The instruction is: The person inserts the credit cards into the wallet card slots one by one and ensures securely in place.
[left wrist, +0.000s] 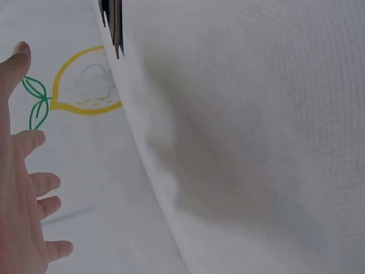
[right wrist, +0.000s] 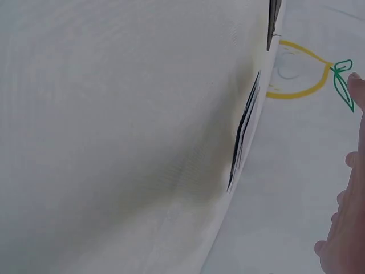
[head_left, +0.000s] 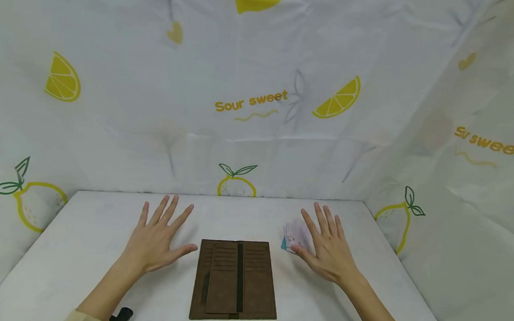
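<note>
While white cloth printed with yellow lemons (head_left: 130,122) walls the far side and both flanks, we see a white table (head_left: 244,219) before it. Near the middle of its near part lies a brown, leather-looking rectangular wallet (head_left: 221,282), opened flat, its slots showing no card that we can make out. We judge that the opening is done and the work is at rest; whether this is a start or a finish, we cannot tell. Left of the wallet is the bare left hand (head_left: 154,243), right of it the bare right hand (head_left: 331,252): well apart, fingers straight and spread wide, raised above the table and holding nothing. Farther right lies a small pile of pale lilac printed cards (head_left: 292,235) with a blue corner, partly hidden by the right hand; the right wrist view shows them apart.
</note>
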